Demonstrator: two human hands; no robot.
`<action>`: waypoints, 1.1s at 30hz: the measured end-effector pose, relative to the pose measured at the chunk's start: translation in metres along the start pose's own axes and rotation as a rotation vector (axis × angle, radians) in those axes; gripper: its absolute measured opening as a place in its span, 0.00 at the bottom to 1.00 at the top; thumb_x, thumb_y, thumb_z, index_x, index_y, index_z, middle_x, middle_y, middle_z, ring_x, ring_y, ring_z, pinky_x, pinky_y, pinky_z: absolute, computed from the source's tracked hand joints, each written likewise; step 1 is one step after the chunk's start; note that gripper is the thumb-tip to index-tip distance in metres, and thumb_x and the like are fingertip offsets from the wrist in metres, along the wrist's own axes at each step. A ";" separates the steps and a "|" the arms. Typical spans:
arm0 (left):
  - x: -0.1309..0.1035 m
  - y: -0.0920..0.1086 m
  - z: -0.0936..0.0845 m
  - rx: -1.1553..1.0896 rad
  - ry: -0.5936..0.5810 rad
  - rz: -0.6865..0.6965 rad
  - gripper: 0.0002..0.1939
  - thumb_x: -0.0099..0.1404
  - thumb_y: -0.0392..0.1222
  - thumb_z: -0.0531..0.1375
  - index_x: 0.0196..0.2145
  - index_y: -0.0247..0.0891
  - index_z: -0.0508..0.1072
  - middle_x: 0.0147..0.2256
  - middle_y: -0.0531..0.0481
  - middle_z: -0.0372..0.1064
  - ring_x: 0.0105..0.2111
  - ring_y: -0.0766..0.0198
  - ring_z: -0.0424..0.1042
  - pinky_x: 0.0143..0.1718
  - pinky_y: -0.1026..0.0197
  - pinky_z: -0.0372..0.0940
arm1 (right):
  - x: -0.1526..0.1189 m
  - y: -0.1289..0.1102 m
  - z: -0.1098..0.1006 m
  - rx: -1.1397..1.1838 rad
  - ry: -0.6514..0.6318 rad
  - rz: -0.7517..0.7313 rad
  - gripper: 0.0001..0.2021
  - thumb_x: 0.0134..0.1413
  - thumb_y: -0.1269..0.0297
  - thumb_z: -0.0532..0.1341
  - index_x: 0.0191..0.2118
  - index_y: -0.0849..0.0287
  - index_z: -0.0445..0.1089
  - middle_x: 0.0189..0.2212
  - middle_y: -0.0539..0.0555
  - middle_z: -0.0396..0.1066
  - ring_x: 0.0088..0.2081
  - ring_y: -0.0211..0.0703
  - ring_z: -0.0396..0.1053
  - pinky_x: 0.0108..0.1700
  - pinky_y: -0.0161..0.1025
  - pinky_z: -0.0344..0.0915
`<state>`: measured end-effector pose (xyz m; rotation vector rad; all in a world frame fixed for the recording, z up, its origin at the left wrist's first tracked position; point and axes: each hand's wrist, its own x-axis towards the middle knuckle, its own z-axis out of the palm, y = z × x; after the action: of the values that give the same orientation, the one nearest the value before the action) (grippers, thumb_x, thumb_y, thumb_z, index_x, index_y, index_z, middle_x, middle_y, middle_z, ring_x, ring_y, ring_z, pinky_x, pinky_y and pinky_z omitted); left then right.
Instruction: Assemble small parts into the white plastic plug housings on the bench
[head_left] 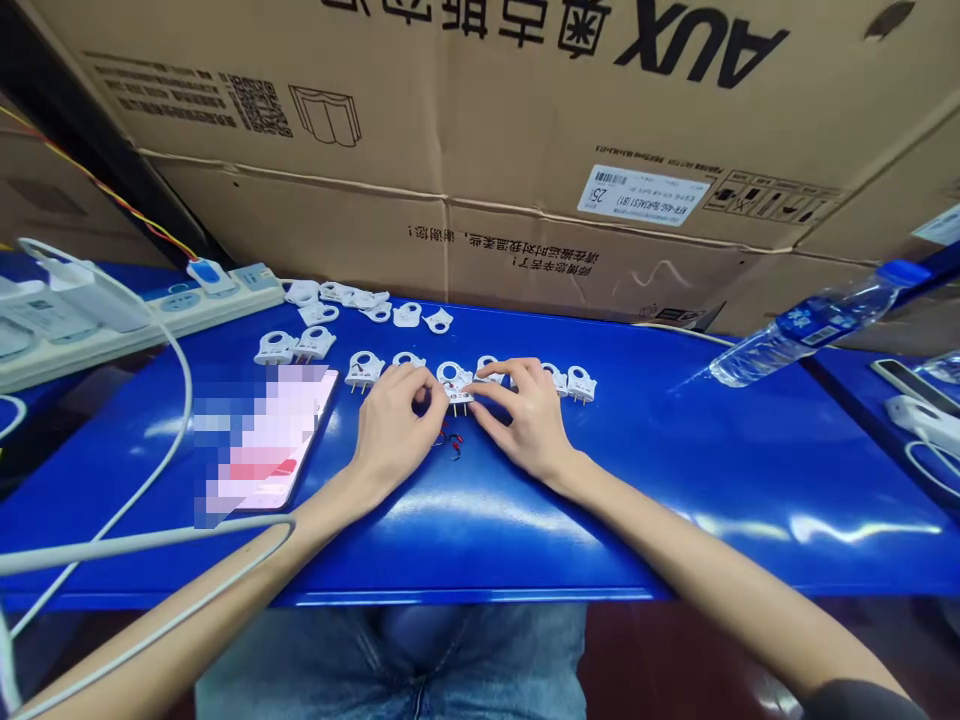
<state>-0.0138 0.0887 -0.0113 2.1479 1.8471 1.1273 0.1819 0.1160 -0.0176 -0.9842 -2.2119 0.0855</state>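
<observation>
A white plug piece (455,378) with a round ring on top and metal pins below stands between my hands at the middle of the blue table. My left hand (397,425) is closed, thumb and index finger pinched at the piece's left edge. On its right edge are the thumb and index finger of my right hand (529,420). Small red and black wired parts (454,440) lie just below it. More such pieces stand in a row on both sides, such as a plug piece (365,369) at left and another plug piece (580,383) at right; my hands partly cover some.
More white pieces (356,297) lie at the back left. A phone (274,440) rests left of my hands, near a power strip (180,305) and a white cable (184,390). A large carton (450,180) stands behind; a water bottle (810,330) tilts at right.
</observation>
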 end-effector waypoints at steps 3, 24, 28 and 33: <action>-0.001 0.003 -0.001 0.043 0.028 0.052 0.12 0.71 0.40 0.53 0.28 0.42 0.64 0.28 0.51 0.64 0.34 0.58 0.65 0.40 0.54 0.59 | 0.002 -0.002 0.000 -0.017 -0.026 0.014 0.08 0.68 0.61 0.63 0.48 0.51 0.80 0.51 0.55 0.77 0.54 0.53 0.66 0.53 0.52 0.65; -0.023 0.003 -0.030 0.413 -0.127 0.302 0.12 0.73 0.39 0.53 0.31 0.40 0.70 0.32 0.47 0.71 0.36 0.53 0.69 0.39 0.51 0.59 | 0.022 0.007 0.017 -0.116 -0.099 0.141 0.09 0.68 0.58 0.63 0.48 0.52 0.79 0.52 0.56 0.75 0.54 0.55 0.64 0.52 0.51 0.62; -0.037 0.004 -0.035 0.480 -0.137 0.336 0.13 0.75 0.42 0.52 0.33 0.39 0.70 0.32 0.47 0.71 0.36 0.53 0.69 0.38 0.51 0.58 | 0.019 0.009 0.013 -0.130 -0.158 0.118 0.11 0.70 0.56 0.61 0.49 0.52 0.78 0.51 0.57 0.76 0.53 0.55 0.65 0.50 0.52 0.61; -0.038 -0.002 -0.038 0.512 -0.124 0.264 0.15 0.78 0.43 0.49 0.36 0.39 0.71 0.33 0.46 0.72 0.37 0.52 0.70 0.40 0.50 0.59 | 0.017 0.013 0.011 -0.082 -0.145 0.115 0.11 0.71 0.57 0.61 0.49 0.53 0.78 0.52 0.57 0.76 0.53 0.54 0.65 0.51 0.50 0.62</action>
<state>-0.0373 0.0414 -0.0024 2.7266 2.0044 0.5683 0.1752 0.1386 -0.0200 -1.1840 -2.3036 0.1236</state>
